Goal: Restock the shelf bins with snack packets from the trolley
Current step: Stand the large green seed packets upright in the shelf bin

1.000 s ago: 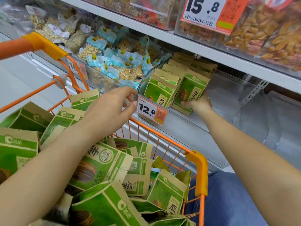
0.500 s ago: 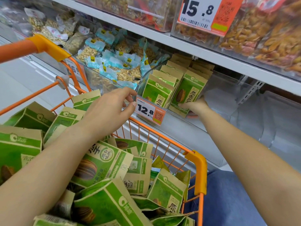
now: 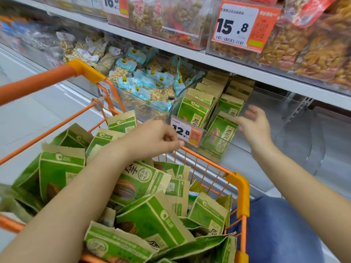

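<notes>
Several green and brown snack packets (image 3: pixel 144 188) lie heaped in the orange trolley (image 3: pixel 237 190). More of the same packets (image 3: pixel 197 109) stand in rows in a clear shelf bin (image 3: pixel 247 147) behind a 12.8 price tag (image 3: pixel 185 132). My right hand (image 3: pixel 254 124) hovers inside the bin just right of the front packet (image 3: pixel 220 137), fingers spread, holding nothing. My left hand (image 3: pixel 152 139) hangs over the trolley's far rim by the price tag, fingers loosely curled with nothing in them.
Left of the bin, a second clear bin holds blue-labelled nut packs (image 3: pixel 150 86). The right part of the green-packet bin is bare. The shelf above (image 3: pixel 190 56) carries bins of yellow snacks and a 15.8 tag (image 3: pixel 245 25). A blue trouser leg (image 3: pixel 275 230) is beside the trolley.
My right hand has let go of the front packet in the bin and drawn back to the right, fingers opening. The left hand has barely moved. The view has tilted up slightly.
</notes>
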